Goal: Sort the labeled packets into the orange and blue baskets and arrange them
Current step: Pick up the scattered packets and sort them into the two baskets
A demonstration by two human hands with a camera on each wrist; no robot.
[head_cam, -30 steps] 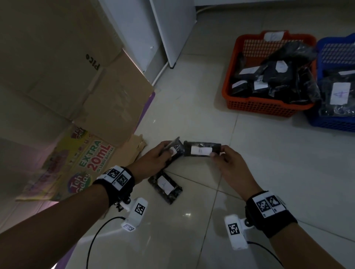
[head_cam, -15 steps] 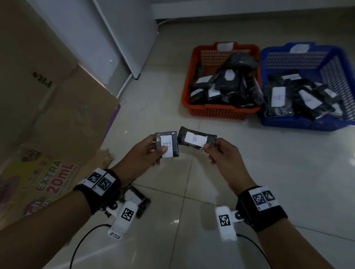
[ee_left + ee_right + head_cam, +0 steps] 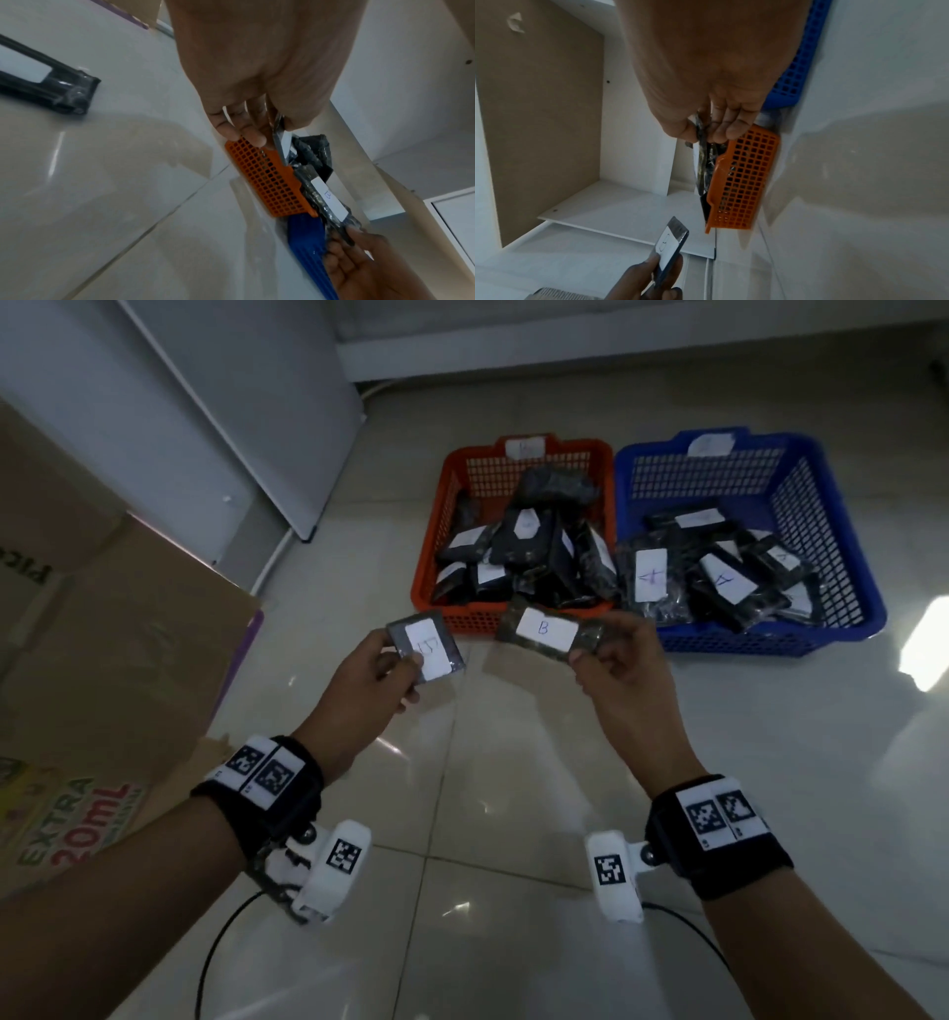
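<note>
Packets point(image 3: 545, 629) just before basket rim point(image 3: 464, 613)

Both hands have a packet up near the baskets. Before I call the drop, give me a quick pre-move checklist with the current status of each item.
1. Left hand has a firm hold on the square packet: ok, pinched at its edge.
2. Right hand has a firm hold on the long packet: ok, pinched at one end.
3. Long packet's label read: ok, it says B.
4. Square packet's label read: ok, looks like a B, turned sideways.
5. Destination known: cannot tell. The blue basket shows A labels; the tag on the orange basket is too faint to read.
6. Floor stock finished: not ok, one packet on the floor remains.
</note>
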